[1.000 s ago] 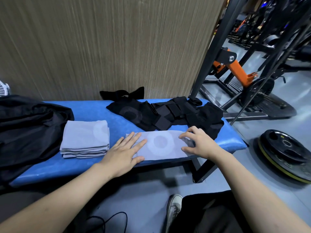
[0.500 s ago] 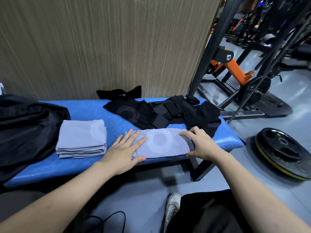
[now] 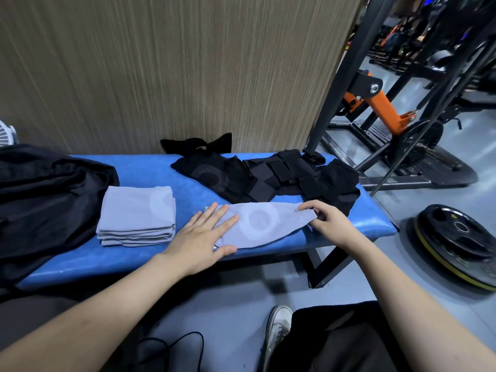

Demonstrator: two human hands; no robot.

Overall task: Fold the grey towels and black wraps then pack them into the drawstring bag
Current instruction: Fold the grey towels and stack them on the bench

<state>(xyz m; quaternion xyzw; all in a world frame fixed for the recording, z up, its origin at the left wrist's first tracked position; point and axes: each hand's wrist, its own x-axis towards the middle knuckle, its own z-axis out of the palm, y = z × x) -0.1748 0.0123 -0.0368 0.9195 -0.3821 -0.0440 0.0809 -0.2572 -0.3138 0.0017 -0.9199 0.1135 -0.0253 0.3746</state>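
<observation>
Now your blue bench [image 3: 150,167] carries the drawstring bag [image 3: 45,194] at nine o'clock, black wraps [image 3: 268,175] at twelve, stacked towels [image 3: 137,216] between; the grey towel [image 3: 265,224] lies front-centre. Your left hand [image 3: 204,240] presses it flat-fingered; your right hand [image 3: 330,224] pinches its three-o'clock end.

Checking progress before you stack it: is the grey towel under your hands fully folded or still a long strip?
Still a long strip. The grey towel lies lengthwise, left hand flat on one end, right hand pinching the other.
</observation>
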